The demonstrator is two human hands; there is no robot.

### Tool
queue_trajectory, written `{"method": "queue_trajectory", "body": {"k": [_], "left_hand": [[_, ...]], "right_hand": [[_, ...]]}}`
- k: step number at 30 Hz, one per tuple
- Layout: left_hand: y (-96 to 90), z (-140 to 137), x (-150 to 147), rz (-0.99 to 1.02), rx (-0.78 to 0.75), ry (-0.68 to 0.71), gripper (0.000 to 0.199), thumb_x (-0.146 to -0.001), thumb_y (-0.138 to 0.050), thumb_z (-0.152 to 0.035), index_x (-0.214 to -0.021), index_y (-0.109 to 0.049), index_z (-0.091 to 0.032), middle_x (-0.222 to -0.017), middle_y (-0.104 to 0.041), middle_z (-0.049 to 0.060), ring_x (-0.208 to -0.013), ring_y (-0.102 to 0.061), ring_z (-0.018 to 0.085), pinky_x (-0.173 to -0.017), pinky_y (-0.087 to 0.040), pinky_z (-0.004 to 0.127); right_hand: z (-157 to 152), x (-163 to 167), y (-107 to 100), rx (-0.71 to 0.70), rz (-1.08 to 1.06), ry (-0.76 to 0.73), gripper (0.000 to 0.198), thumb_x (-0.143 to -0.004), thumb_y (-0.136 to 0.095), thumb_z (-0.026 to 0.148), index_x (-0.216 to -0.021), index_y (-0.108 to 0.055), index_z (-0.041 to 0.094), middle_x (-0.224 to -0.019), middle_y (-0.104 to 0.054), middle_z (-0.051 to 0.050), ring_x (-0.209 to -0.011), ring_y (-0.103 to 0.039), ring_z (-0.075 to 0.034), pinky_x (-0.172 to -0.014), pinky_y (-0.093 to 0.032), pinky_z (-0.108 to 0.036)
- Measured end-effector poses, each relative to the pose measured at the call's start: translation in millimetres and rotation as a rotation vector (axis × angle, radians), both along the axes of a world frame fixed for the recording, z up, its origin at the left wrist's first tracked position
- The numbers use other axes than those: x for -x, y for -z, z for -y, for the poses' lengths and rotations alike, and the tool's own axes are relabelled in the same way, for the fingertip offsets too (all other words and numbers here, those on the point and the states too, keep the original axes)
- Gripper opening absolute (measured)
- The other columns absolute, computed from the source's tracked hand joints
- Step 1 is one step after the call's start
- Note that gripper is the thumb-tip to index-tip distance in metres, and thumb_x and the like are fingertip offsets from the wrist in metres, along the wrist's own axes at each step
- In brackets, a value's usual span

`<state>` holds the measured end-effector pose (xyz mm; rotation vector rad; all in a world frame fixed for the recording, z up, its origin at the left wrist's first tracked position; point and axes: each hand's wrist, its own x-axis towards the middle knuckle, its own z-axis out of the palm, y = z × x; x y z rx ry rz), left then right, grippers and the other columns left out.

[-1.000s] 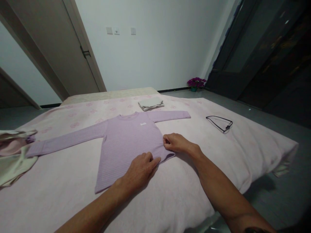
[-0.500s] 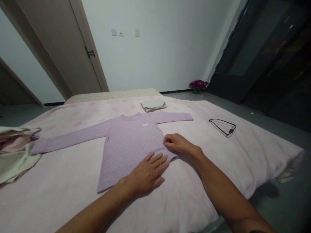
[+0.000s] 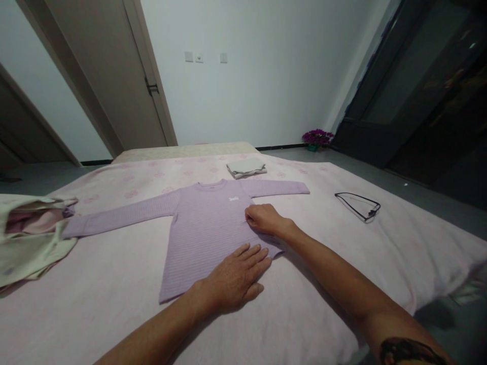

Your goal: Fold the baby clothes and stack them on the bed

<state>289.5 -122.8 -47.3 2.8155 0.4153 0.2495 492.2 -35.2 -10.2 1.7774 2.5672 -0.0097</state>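
Observation:
A light purple long-sleeved shirt (image 3: 205,218) lies spread on the bed, sleeves stretched to both sides, a small white print on its chest. My left hand (image 3: 239,274) rests palm down across the lower hem, fingers stretched out flat. Just above it, my right hand (image 3: 264,219) is closed on the shirt at its right side, fingers curled with the tips hidden. The cloth below that hand is slightly rucked, and the hem's right corner shows past my left fingertips.
Behind the shirt lies a folded grey cloth (image 3: 247,167). Black-framed glasses (image 3: 359,205) sit to the right on the pink bedspread (image 3: 323,284). A pile of clothes (image 3: 38,243) at the left meets the left cuff. Purple flowers (image 3: 317,138) stand on the floor beyond the bed.
My right hand has moved left over the shirt's side and closed more tightly. My left hand stays flat on the hem. The whole view has shifted slightly.

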Motion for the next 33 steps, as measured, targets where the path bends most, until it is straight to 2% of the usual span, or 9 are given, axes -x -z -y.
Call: {"method": "queue_trajectory", "body": {"k": [3,9,15,19,21,23,25,28,33], "left_hand": [[-0.4,-1,-1,-0.013,0.012,0.004,0.064,-0.098,-0.048,-0.038,-0.156,-0.028,-0.019,-0.164,-0.028,0.011,-0.152,-0.021,0.028,-0.125,-0.016,0.049],[-0.7,-2,-1,-0.026,0.024,0.004,0.062,-0.098,-0.046,-0.04,-0.155,-0.03,-0.02,-0.163,-0.029,0.01,-0.152,-0.021,0.029,-0.124,-0.015,0.051],[-6.0,-3,-3,0.014,0.02,-0.012,0.058,-0.095,-0.053,-0.037,-0.148,-0.038,-0.022,-0.159,-0.039,0.009,-0.147,-0.033,0.029,-0.121,-0.023,0.05],[-13.2,-13,-19,0.065,0.016,-0.037,0.03,-0.096,-0.053,-0.034,-0.124,-0.058,-0.023,-0.131,-0.064,0.006,-0.121,-0.056,0.024,-0.107,-0.04,0.041],[-13.6,-19,-28,0.071,0.008,-0.056,0.021,-0.099,-0.049,-0.035,-0.11,-0.062,-0.022,-0.112,-0.069,0.004,-0.104,-0.06,0.022,-0.096,-0.045,0.037],[-11.3,-24,-36,0.089,0.006,-0.092,0.02,-0.1,-0.047,-0.034,-0.104,-0.062,-0.022,-0.103,-0.067,0.004,-0.097,-0.058,0.021,-0.09,-0.047,0.035],[-7.9,-26,-41,0.113,0.009,-0.129,0.018,-0.1,-0.048,-0.032,-0.106,-0.061,-0.022,-0.104,-0.065,0.004,-0.097,-0.056,0.021,-0.088,-0.047,0.034],[-5.1,-22,-43,0.114,-0.017,-0.165,0.024,-0.098,-0.052,-0.031,-0.12,-0.056,-0.022,-0.111,-0.063,0.006,-0.101,-0.054,0.023,-0.09,-0.047,0.037],[-7.7,-17,-43,0.082,-0.069,-0.132,0.034,-0.097,-0.051,-0.028,-0.131,-0.051,-0.024,-0.127,-0.059,0.008,-0.109,-0.054,0.025,-0.095,-0.048,0.04]], "right_hand": [[-1,-2,0,-0.035,-0.012,0.023,0.024,-0.094,-0.05,0.027,-0.107,-0.069,0.02,-0.11,-0.072,-0.011,-0.095,-0.067,-0.023,-0.075,-0.041,-0.028],[-12,-9,2,0.029,-0.023,0.035,0.025,-0.096,-0.049,0.032,-0.101,-0.071,0.02,-0.105,-0.073,-0.008,-0.095,-0.066,-0.021,-0.077,-0.041,-0.027],[-35,-8,4,-0.019,-0.032,0.103,0.026,-0.094,-0.051,0.027,-0.115,-0.066,0.021,-0.119,-0.07,-0.008,-0.105,-0.064,-0.021,-0.081,-0.043,-0.027],[-43,-5,6,0.005,0.002,0.091,0.023,-0.095,-0.048,0.024,-0.106,-0.068,0.02,-0.115,-0.071,-0.01,-0.104,-0.065,-0.023,-0.082,-0.043,-0.029],[-46,-4,5,0.002,0.017,0.098,0.026,-0.097,-0.045,0.023,-0.11,-0.067,0.019,-0.117,-0.07,-0.012,-0.105,-0.065,-0.024,-0.084,-0.044,-0.03],[-48,-5,5,-0.01,0.025,0.119,0.028,-0.098,-0.042,0.023,-0.114,-0.065,0.018,-0.12,-0.068,-0.014,-0.107,-0.065,-0.025,-0.085,-0.044,-0.031],[-49,-6,6,-0.023,0.027,0.141,0.029,-0.099,-0.041,0.024,-0.116,-0.064,0.018,-0.12,-0.068,-0.014,-0.106,-0.065,-0.025,-0.084,-0.044,-0.031],[-51,-10,9,-0.034,0.017,0.154,0.027,-0.099,-0.043,0.028,-0.112,-0.065,0.02,-0.117,-0.07,-0.01,-0.104,-0.065,-0.024,-0.082,-0.045,-0.03],[-64,-12,11,-0.071,-0.007,0.186,0.029,-0.1,-0.041,0.028,-0.113,-0.065,0.021,-0.118,-0.07,-0.009,-0.107,-0.064,-0.023,-0.084,-0.045,-0.029]]}}
